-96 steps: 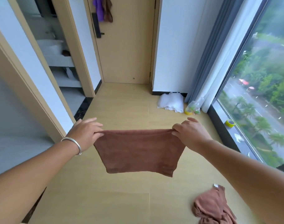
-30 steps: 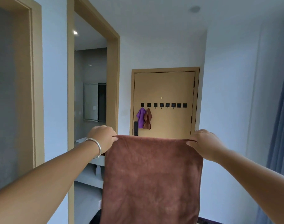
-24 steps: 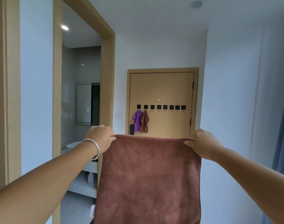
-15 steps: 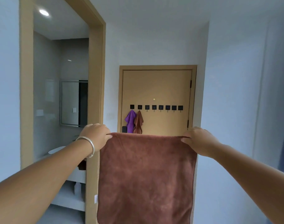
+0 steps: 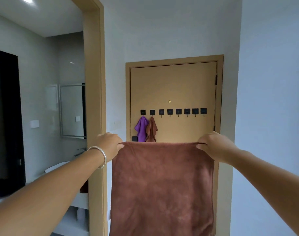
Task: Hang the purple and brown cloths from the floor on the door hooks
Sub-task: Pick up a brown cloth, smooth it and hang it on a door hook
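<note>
A large brown cloth [image 5: 162, 184] hangs spread flat in front of me. My left hand [image 5: 109, 144] pinches its top left corner and my right hand [image 5: 213, 144] pinches its top right corner. Behind it stands a tan door [image 5: 172, 86] with a row of several black hooks [image 5: 178, 111]. A purple cloth [image 5: 141, 128] hangs from the leftmost hook and a small brown cloth [image 5: 151, 129] from the hook beside it. The other hooks are bare. The held cloth hides the lower part of the door.
A tan door frame [image 5: 94, 99] on the left opens onto a bathroom with a mirror [image 5: 72, 109] and a white basin [image 5: 55, 166]. A pale wall [image 5: 271, 99] closes the right side. A black door handle [image 5: 134, 138] sits below the purple cloth.
I have straightened up from looking at the floor and moved nearer the door, which now looks larger. Both hands keep the brown cloth stretched by its top corners.
</note>
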Action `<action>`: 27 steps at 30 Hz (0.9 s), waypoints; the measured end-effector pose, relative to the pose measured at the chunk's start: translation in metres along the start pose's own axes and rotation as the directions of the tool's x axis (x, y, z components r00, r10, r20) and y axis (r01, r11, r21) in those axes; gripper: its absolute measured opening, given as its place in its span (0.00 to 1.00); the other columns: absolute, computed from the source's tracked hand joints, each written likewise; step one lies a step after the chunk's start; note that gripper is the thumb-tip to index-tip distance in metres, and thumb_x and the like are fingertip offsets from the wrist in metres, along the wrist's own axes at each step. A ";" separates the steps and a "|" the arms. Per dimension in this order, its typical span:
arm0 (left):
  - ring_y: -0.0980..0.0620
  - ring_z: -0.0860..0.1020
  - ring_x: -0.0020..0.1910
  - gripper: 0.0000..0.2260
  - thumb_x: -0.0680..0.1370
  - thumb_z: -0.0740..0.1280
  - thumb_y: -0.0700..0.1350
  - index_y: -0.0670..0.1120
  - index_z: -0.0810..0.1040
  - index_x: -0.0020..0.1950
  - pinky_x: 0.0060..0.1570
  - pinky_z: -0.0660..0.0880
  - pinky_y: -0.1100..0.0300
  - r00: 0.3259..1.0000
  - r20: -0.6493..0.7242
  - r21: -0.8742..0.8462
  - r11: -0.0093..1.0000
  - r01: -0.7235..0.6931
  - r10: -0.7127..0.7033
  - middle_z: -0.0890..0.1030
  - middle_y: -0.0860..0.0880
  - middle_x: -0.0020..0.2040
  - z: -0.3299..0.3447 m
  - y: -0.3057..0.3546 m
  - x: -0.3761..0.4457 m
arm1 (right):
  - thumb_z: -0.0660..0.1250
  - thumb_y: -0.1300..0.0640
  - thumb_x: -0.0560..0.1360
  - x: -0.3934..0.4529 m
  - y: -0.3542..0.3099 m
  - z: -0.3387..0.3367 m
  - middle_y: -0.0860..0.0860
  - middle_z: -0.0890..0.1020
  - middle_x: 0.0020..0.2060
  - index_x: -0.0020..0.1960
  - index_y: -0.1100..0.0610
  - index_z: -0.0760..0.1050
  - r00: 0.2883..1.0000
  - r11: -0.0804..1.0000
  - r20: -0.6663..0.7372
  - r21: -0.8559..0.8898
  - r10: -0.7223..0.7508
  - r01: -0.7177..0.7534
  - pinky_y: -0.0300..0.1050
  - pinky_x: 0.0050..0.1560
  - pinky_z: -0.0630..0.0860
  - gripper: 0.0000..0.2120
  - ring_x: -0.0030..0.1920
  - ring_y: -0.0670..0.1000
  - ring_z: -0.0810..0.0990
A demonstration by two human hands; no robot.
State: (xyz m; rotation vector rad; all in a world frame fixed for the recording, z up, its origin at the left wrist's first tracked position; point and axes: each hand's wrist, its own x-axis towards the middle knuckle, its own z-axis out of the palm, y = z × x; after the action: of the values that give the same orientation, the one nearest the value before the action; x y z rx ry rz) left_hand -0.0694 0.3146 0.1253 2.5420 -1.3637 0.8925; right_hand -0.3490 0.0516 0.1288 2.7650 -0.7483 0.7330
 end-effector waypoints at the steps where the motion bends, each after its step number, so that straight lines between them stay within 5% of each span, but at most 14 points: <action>1: 0.52 0.71 0.41 0.20 0.81 0.56 0.53 0.52 0.67 0.30 0.42 0.66 0.56 1.000 0.000 -0.006 1.000 0.006 -0.006 0.74 0.56 0.38 0.010 0.001 0.017 | 0.54 0.46 0.81 0.016 0.010 0.009 0.45 0.79 0.46 0.49 0.47 0.79 1.000 1.000 -0.009 0.001 -0.004 0.004 0.47 0.52 0.74 0.15 0.50 0.49 0.73; 14: 0.50 0.76 0.42 0.19 0.81 0.56 0.54 0.53 0.67 0.31 0.47 0.72 0.54 0.997 0.049 0.034 0.997 0.065 -0.066 0.78 0.54 0.41 0.141 -0.022 0.191 | 0.56 0.47 0.81 0.208 0.077 0.127 0.46 0.79 0.48 0.51 0.48 0.80 0.998 0.996 0.012 0.064 -0.067 0.067 0.48 0.52 0.75 0.14 0.51 0.49 0.75; 17: 0.51 0.76 0.41 0.18 0.81 0.56 0.54 0.53 0.68 0.32 0.41 0.69 0.56 0.998 0.032 0.022 0.998 0.062 -0.063 0.78 0.54 0.42 0.173 -0.035 0.233 | 0.56 0.47 0.81 0.249 0.084 0.159 0.46 0.79 0.49 0.52 0.47 0.80 0.998 0.995 0.012 0.074 -0.060 0.059 0.48 0.53 0.75 0.14 0.52 0.49 0.73; 27: 0.52 0.77 0.42 0.13 0.81 0.57 0.55 0.55 0.77 0.41 0.38 0.71 0.60 1.000 0.027 -0.135 0.991 0.018 -0.014 0.79 0.54 0.42 0.290 -0.083 0.403 | 0.55 0.48 0.81 0.404 0.100 0.249 0.47 0.78 0.48 0.53 0.49 0.80 0.993 0.995 0.080 0.024 0.091 -0.093 0.46 0.50 0.78 0.15 0.46 0.48 0.77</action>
State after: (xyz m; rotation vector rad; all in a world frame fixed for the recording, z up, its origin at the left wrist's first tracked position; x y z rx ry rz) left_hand 0.2933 -0.0343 0.1238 2.4667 -1.3598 0.7401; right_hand 0.0058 -0.2786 0.1233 2.8148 -0.8927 0.6595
